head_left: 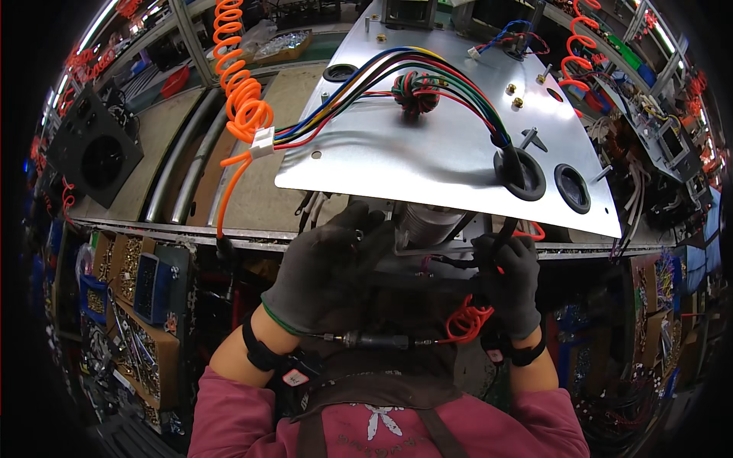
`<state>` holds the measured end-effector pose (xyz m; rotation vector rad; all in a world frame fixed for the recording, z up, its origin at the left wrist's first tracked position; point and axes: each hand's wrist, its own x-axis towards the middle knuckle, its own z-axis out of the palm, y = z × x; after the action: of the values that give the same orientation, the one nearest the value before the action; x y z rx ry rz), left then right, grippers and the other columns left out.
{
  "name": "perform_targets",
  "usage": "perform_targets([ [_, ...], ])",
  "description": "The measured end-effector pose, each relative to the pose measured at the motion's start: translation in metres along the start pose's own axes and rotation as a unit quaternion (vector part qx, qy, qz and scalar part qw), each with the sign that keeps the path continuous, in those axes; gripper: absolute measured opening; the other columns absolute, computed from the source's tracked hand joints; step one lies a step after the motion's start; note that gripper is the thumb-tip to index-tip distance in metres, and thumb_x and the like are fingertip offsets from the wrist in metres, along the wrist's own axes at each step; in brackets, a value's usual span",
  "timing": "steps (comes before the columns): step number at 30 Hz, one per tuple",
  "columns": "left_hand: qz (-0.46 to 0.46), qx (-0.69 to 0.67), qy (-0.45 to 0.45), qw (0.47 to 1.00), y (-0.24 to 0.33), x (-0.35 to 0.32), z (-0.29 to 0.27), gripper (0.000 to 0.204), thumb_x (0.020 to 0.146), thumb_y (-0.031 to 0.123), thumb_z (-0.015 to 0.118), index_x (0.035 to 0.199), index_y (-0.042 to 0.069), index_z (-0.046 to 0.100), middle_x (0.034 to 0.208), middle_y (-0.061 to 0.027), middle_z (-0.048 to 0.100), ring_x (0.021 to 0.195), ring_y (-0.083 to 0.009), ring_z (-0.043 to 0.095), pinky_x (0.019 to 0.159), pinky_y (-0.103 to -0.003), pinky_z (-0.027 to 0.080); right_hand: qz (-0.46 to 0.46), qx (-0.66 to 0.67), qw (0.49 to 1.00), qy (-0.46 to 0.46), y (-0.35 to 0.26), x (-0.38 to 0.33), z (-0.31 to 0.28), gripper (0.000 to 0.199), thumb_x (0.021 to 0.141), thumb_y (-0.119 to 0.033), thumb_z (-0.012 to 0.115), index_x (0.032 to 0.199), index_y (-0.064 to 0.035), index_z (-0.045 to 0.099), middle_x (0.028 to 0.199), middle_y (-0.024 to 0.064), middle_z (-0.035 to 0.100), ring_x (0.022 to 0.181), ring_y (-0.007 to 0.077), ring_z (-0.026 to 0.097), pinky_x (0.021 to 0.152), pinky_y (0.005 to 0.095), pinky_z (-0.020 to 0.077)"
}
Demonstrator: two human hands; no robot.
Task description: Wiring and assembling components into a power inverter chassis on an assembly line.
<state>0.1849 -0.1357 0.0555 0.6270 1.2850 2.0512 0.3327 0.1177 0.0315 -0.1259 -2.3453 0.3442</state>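
A silver metal plate point(397, 164) lies ahead of me, its front edge above both hands. Coloured wires point(412, 57) arch over it from a white connector point(263, 142), through a wound ring core point(416, 93), into a black rubber grommet point(521, 174). Below that grommet, my right hand point(510, 282), in a dark grey glove, is closed around a black cable point(505, 231). My left hand point(328, 263), gloved alike, is just under the plate's front left edge with curled fingers; what they hold, if anything, is hidden. Between the hands, a ribbed metal cylinder point(429, 223) shows beneath the plate.
An orange coiled hose point(248, 114) hangs at the left. A dark rod-shaped tool point(374, 340) with a red coiled cord point(467, 319) is in front of my body. Boxes of small hardware point(145, 336) stand at lower left. A black fan panel point(95, 156) leans at far left.
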Motion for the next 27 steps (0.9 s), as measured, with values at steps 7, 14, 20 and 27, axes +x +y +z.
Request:
perform_targets([
  [7,-0.111,-0.359,-0.027,0.926,0.012,0.000,-0.006,0.049,0.086,-0.015,0.047,0.134,-0.007,0.050,0.144,-0.0202,0.048,0.143,-0.0346,0.041,0.109,-0.038,0.049,0.016,0.009,1.000,-0.009,-0.001,-0.002,-0.001,0.025,0.078,-0.005,0.078,0.101,-0.0146,0.075,0.095,0.0025,0.073,0.079,0.0258,0.063,0.072,0.0368,0.0482],
  [14,-0.080,-0.108,-0.055,0.989,0.014,-0.010,-0.011,0.051,0.092,-0.001,0.059,0.141,-0.003,0.045,0.137,-0.0190,0.058,0.133,-0.0308,0.054,0.108,-0.038,0.047,0.017,-0.007,1.000,-0.003,0.000,-0.007,-0.004,0.025,0.076,-0.005,0.079,0.099,-0.0152,0.075,0.095,0.0024,0.073,0.081,0.0265,0.064,0.072,0.0366,0.0508],
  [20,0.221,0.498,-0.148,0.825,0.005,0.002,-0.027,0.047,0.091,0.002,0.067,0.135,0.000,0.049,0.128,-0.0134,0.064,0.111,-0.0228,0.066,0.087,-0.034,0.055,0.016,-0.002,1.000,-0.003,0.001,-0.010,-0.004,0.027,0.075,-0.004,0.079,0.099,-0.0151,0.074,0.095,0.0024,0.073,0.083,0.0267,0.064,0.071,0.0362,0.0518],
  [27,-0.057,0.374,-0.061,0.924,-0.002,0.015,-0.024,0.038,0.100,0.011,0.058,0.136,0.002,0.048,0.127,-0.0120,0.063,0.113,-0.0196,0.065,0.087,-0.032,0.054,0.027,0.009,1.000,-0.011,0.001,-0.012,-0.005,0.028,0.074,-0.004,0.079,0.099,-0.0147,0.074,0.096,0.0021,0.073,0.083,0.0263,0.064,0.074,0.0363,0.0516],
])
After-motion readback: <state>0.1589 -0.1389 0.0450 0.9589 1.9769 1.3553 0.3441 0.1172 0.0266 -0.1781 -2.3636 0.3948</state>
